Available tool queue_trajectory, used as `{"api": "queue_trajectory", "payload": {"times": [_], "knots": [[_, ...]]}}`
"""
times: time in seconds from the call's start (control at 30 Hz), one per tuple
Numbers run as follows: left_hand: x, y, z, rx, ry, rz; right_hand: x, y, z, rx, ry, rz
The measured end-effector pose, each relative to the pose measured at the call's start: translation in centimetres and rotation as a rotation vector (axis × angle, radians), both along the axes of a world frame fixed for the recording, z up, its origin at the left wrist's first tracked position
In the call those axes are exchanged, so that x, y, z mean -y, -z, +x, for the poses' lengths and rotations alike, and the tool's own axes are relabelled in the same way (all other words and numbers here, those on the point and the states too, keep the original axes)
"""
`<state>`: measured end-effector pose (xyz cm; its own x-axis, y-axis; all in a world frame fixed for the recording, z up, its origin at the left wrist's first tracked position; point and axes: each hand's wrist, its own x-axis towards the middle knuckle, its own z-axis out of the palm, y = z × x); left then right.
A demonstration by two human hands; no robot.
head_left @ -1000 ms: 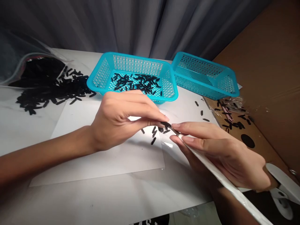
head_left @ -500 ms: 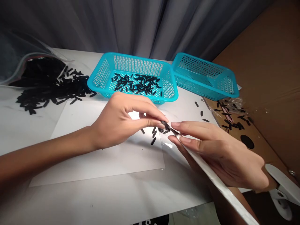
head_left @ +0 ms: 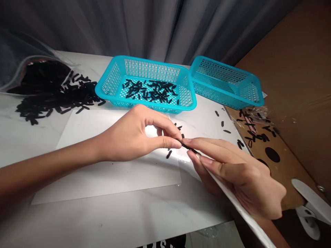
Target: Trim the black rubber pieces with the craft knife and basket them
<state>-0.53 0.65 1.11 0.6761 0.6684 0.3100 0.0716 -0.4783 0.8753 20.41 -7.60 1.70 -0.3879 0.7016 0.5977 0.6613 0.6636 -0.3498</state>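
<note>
Thumb and fingertips of my left hand (head_left: 147, 136) pinch a small black elongated piece (head_left: 183, 144), mostly hidden by the fingers. My right hand (head_left: 240, 172) is closed round a long white-handled tool with a dark narrow tip (head_left: 239, 205); the tool's exact kind does not show. Its tip meets the piece between the two hands, and the fingertips of both hands almost touch. Beneath them, a few loose black pieces (head_left: 169, 154) lie on a white sheet (head_left: 108, 182).
Beyond the hands stands a turquoise basket (head_left: 192, 103) holding many black pieces. A second turquoise basket (head_left: 254, 100) adjoins it at right. A heap of black pieces (head_left: 57, 100) spills from a clear plastic bag (head_left: 15, 74) at left. More pieces lie on the brown surface (head_left: 281, 151).
Both hands have come closer together and dropped slightly. The tool's tip now lines up with the black piece, and my left fingers cover more of it.
</note>
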Motion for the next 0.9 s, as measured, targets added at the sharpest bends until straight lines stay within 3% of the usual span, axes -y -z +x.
{"api": "queue_trajectory", "payload": {"times": [0.23,0.33,0.4,0.47,0.63,0.77,0.9], "knots": [[0.7,-0.2,0.3,0.042,-0.009,0.076,0.4,1.3,-0.6,-0.143,0.116,0.122],[1.2,-0.2,0.7,0.025,0.021,0.188,-0.8,1.2,-0.2,-0.147,0.27,0.125],[1.3,-0.1,0.8,0.035,0.002,0.267,-2.0,1.3,0.3,-0.335,0.425,0.278],[1.2,0.1,0.7,0.072,-0.021,0.319,-3.2,1.5,0.9,-0.466,0.446,0.412],[0.9,0.2,0.4,0.141,-0.047,0.373,-4.1,1.9,2.5,-0.512,0.584,0.38],[0.9,0.1,0.3,0.137,-0.046,0.392,-3.4,2.2,2.3,-0.499,0.567,0.309],[0.9,0.1,0.2,0.122,-0.051,0.38,-2.6,2.3,1.6,-0.418,0.424,0.288]]}}
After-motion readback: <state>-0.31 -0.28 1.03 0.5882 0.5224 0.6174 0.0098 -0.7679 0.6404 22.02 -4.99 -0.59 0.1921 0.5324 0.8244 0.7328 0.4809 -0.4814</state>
